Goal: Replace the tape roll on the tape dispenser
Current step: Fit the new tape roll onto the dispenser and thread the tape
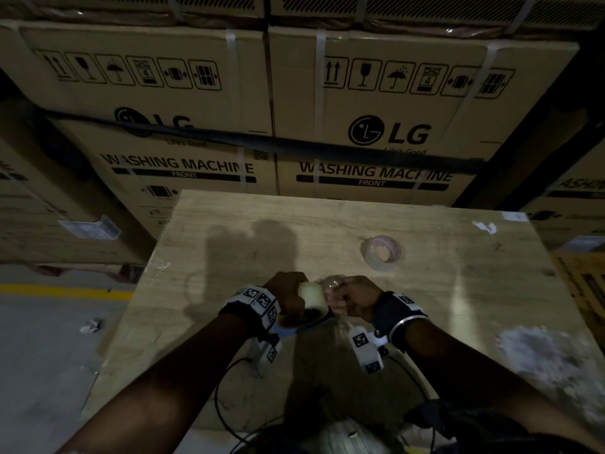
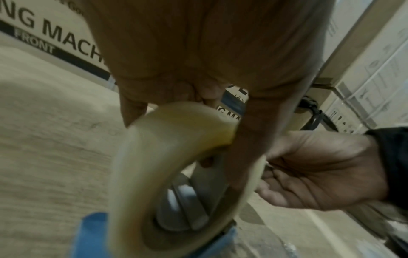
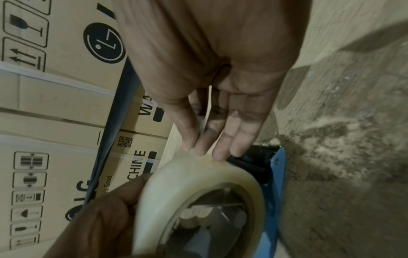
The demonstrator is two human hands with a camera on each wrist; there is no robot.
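My left hand (image 1: 288,294) curls round the stiff, light tape roll (image 1: 312,294) on the dispenser (image 2: 92,233); right fingers (image 3: 217,139) pinch its slippery free end, near the tabletop's (image 1: 458,290) front edge

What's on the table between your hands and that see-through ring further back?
Nothing: bare wooden table lies between the hands and the nearly empty tape ring, in the head view.

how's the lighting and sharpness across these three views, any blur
Head view: dim, hands' shadows fall on the wooden table, edges curve. Left wrist view: new tape roll blurred, close. Right wrist view: brighter, right hand soft, box print legible.
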